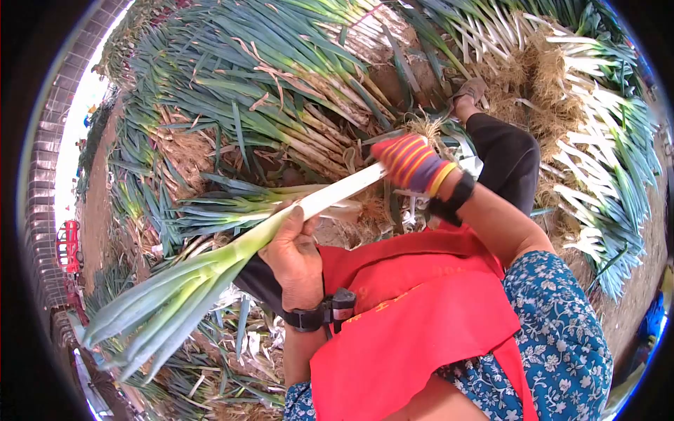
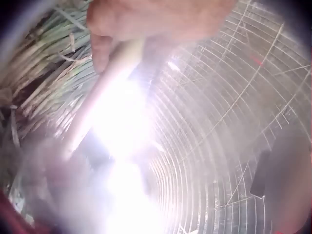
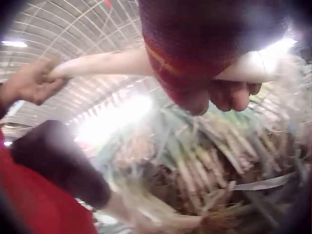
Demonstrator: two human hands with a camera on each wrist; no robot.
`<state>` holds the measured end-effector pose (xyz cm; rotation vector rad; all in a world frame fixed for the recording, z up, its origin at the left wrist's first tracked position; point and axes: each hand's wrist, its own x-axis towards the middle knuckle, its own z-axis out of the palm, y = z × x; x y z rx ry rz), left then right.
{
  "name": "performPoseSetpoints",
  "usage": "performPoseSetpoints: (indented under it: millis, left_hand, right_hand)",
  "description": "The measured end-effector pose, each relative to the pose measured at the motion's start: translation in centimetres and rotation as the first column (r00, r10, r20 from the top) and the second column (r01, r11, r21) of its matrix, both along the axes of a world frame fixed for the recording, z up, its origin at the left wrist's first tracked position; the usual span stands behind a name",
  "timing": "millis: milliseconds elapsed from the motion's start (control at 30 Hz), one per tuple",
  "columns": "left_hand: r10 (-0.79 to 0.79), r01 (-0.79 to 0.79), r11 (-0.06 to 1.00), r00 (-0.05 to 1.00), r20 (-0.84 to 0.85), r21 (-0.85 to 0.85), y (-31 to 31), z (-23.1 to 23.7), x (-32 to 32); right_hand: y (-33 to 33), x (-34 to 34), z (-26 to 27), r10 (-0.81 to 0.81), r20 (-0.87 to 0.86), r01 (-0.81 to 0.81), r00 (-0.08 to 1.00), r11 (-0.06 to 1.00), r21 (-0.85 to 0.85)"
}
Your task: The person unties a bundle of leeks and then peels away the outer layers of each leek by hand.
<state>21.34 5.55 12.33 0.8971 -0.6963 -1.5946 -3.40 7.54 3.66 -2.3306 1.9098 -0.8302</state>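
One large leek (image 1: 246, 245) lies slantwise across the person's lap in the head view, green leaves at lower left, white stem toward the upper right. The bare left hand (image 1: 295, 252) grips it where green turns to white. Wearing a striped glove with bare fingertips, the right hand (image 1: 414, 165) is curled round the white stem near its root end. In the right wrist view the right hand (image 3: 209, 58) wraps the pale stem (image 3: 107, 63), which shows on both sides of it. The left wrist view shows the left hand (image 2: 146, 22) holding the stem (image 2: 92, 97); glare hides part.
Piles of untrimmed leeks (image 1: 232, 77) cover the ground ahead and to the left. White-stemmed leeks (image 1: 590, 133) lie in a row at the right. Leaf scraps (image 1: 246, 344) are strewn at lower left. A red apron (image 1: 414, 295) covers the lap, and a shoe (image 1: 472, 90) is between the piles.
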Motion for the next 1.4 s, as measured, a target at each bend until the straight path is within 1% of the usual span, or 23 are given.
performPoseSetpoints:
  millis: [33, 100, 233, 333, 367, 433, 467, 500, 567, 600, 733, 833, 900, 967, 1033, 1100, 1133, 1167, 1233, 1267, 1300, 1367, 1400]
  left_hand:
    - [-0.007, 0.007, 1.000, 1.000, 0.005, 0.007, 0.1, 0.2, 0.2]
    - [-0.145, 0.152, 0.986, 0.985, 0.099, -0.068, -0.3, 0.7, 0.8]
    - [-0.203, 0.216, 0.960, 0.975, 0.087, -0.177, -1.5, 1.9, 1.2]
    - [-0.244, 0.265, 0.919, 0.964, 0.105, -0.293, -2.4, 3.1, 2.4]
    - [-0.288, 0.304, 0.895, 0.953, 0.099, -0.326, -2.7, 3.5, 2.8]
    - [-0.298, 0.307, 0.897, 0.951, 0.076, -0.319, -2.9, 3.8, 3.2]
    - [-0.298, 0.298, 0.900, 0.953, 0.050, -0.319, -3.0, 3.8, 3.1]
    - [-0.301, 0.301, 0.898, 0.952, 0.051, -0.320, -3.0, 3.8, 2.9]
    - [-0.222, 0.218, 0.963, 0.975, -0.010, -0.160, -3.1, 3.6, 2.5]
    - [-0.168, 0.166, 0.983, 0.986, -0.020, -0.083, -3.2, 3.4, 2.0]
    - [0.033, 0.000, 0.983, 0.985, -0.171, 0.186, -3.8, 2.8, 1.0]
    - [0.047, 0.018, 0.972, 0.963, -0.266, 0.234, -3.9, 1.7, 1.1]
    - [0.076, -0.021, 0.969, 0.974, -0.212, 0.247, -3.3, 1.6, 0.5]
    - [-0.036, 0.069, 0.986, 0.977, -0.211, 0.152, -2.5, 1.8, -0.1]
    - [0.001, 0.020, 0.990, 0.989, -0.149, 0.139, -1.9, 2.3, -1.0]
    - [-0.058, 0.057, 0.998, 0.983, -0.175, -0.014, -2.0, 2.4, -0.9]
    - [-0.010, -0.002, 0.997, 0.987, -0.158, -0.071, -2.2, 2.8, -0.7]
    - [-0.057, 0.034, 0.986, 0.988, -0.140, -0.164, -2.8, 3.1, 0.1]
    - [-0.092, 0.065, 0.965, 0.991, -0.096, -0.255, -3.4, 4.1, 0.8]
    - [-0.068, 0.041, 0.971, 0.992, -0.109, -0.235, -3.5, 4.5, 0.7]
    - [-0.070, 0.043, 0.971, 0.992, -0.109, -0.235, -3.5, 4.4, 0.6]
    - [-0.133, 0.083, 0.951, 0.980, -0.151, -0.296, -3.8, 4.1, 0.3]
    - [-0.139, 0.088, 0.951, 0.978, -0.157, -0.295, -3.9, 4.0, 0.2]
  right_hand:
    - [1.0, -2.3, -2.2, -0.091, -0.219, 0.068, 0.972, 0.992, -0.107]
    - [1.8, -2.9, -0.2, -0.038, -0.183, 0.080, 0.982, 0.970, 0.228]
    - [2.9, -2.3, 1.7, -0.031, -0.100, 0.050, 0.995, 0.980, 0.191]
    - [3.8, -3.1, 3.3, -0.009, 0.318, -0.128, 0.948, 0.905, 0.406]
    - [4.3, -3.5, 3.6, -0.011, 0.323, -0.128, 0.946, 0.904, 0.407]
    - [5.3, -4.2, 3.9, -0.060, 0.700, -0.297, 0.712, 0.877, 0.378]
    - [5.4, -4.0, 3.7, 0.019, 0.721, -0.293, 0.693, 0.921, 0.257]
    - [5.7, -3.8, 4.0, 0.018, 0.721, -0.290, 0.692, 0.922, 0.255]
    - [6.1, -2.7, 6.0, -0.001, 0.414, -0.049, 0.910, 0.993, 0.110]
    - [6.2, -2.4, 6.4, -0.015, 0.312, -0.005, 0.950, 0.998, 0.063]
    - [6.5, -1.5, 5.2, 0.030, 0.192, 0.008, 0.981, 0.981, -0.196]
    - [7.1, -1.0, 5.3, -0.056, 0.152, 0.065, 0.987, 0.996, -0.056]
    - [6.4, -1.2, 4.0, -0.070, 0.159, 0.081, 0.985, 0.995, -0.063]
    - [5.5, -1.6, 2.2, -0.205, 0.270, 0.190, 0.941, 0.979, 0.080]
    - [4.8, -2.0, 0.2, -0.247, 0.255, 0.222, 0.935, 0.967, 0.125]
    - [5.1, -2.8, -1.5, -0.269, 0.146, 0.248, 0.952, 0.958, 0.147]
    - [5.4, -3.5, -2.9, -0.209, 0.322, 0.204, 0.924, 0.978, 0.049]
    - [5.4, -4.0, -3.1, -0.220, 0.493, 0.131, 0.842, 0.969, 0.208]
    - [6.6, -3.9, -1.6, -0.301, 0.727, 0.109, 0.617, 0.948, 0.300]
    - [7.3, -3.7, 0.3, -0.306, 0.730, 0.081, 0.611, 0.942, 0.327]
    - [7.7, -3.4, 1.4, -0.307, 0.730, 0.083, 0.611, 0.941, 0.327]
    - [8.3, -2.3, 3.3, -0.089, 0.475, 0.018, 0.875, 0.988, 0.151]
    - [8.6, -1.5, 4.6, -0.085, 0.318, 0.019, 0.944, 0.978, 0.206]
